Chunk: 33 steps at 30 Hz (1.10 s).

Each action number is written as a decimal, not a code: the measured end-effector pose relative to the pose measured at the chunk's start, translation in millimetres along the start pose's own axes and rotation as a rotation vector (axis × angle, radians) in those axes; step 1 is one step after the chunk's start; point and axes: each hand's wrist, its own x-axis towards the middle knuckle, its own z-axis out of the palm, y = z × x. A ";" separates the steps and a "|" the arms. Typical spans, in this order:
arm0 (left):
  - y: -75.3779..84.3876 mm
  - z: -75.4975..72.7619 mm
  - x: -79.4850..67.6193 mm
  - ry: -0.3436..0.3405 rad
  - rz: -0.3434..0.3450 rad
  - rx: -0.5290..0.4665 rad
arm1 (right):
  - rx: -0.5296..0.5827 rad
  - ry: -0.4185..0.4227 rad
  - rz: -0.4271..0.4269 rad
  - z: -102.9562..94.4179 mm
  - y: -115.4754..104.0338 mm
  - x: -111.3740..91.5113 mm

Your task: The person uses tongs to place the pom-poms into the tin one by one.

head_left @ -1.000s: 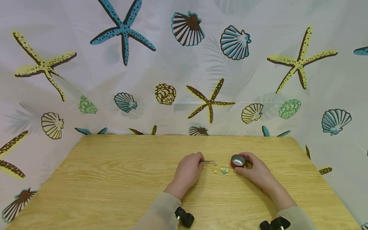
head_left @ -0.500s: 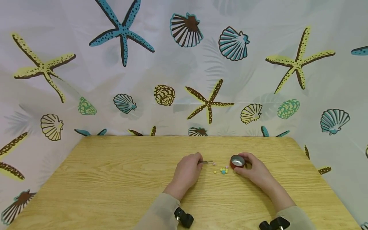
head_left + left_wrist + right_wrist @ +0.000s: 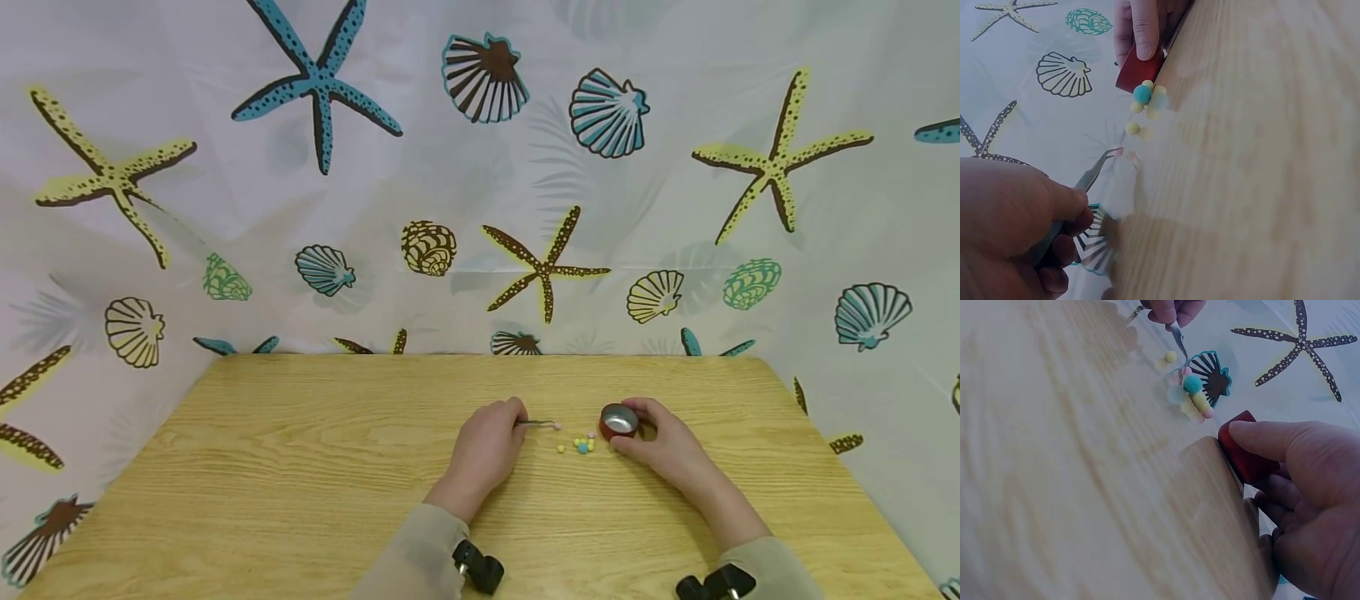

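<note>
My left hand point(image 3: 487, 446) pinches a pair of metal tweezers point(image 3: 1092, 174) with bent tips. At those tips is a small pink ball point(image 3: 1119, 152), just over or on the tabletop; I cannot tell which. My right hand point(image 3: 666, 437) holds a small round red tin point(image 3: 619, 422) between thumb and fingers, its silvery inside facing up. Between the hands lies a little cluster of balls: a larger blue ball point(image 3: 582, 447), several yellow ones and another pink ball point(image 3: 1208, 413) beside the tin. One yellow ball point(image 3: 561, 449) lies apart, left of the cluster.
The wooden table point(image 3: 300, 467) has a glossy surface that mirrors the balls. Behind and beside it hangs a white cloth point(image 3: 480, 167) printed with starfish and shells. Black wrist mounts point(image 3: 478, 568) sit on both sleeves.
The tweezer tips, slightly apart a second ago, now look closed at the pink ball. The right hand and the tin stay in place; the head view has shifted a little.
</note>
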 end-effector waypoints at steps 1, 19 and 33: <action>0.7 -0.3 0.3 0.004 -0.002 0.000 | 0.001 0.000 0.000 -0.1 0.1 -0.2; 41.5 -2.8 17.3 0.023 0.047 -0.055 | -0.010 0.023 0.000 -0.3 0.9 0.2; 64.9 13.0 24.5 0.015 0.048 -0.024 | 0.018 0.012 -0.003 -1.6 0.5 0.6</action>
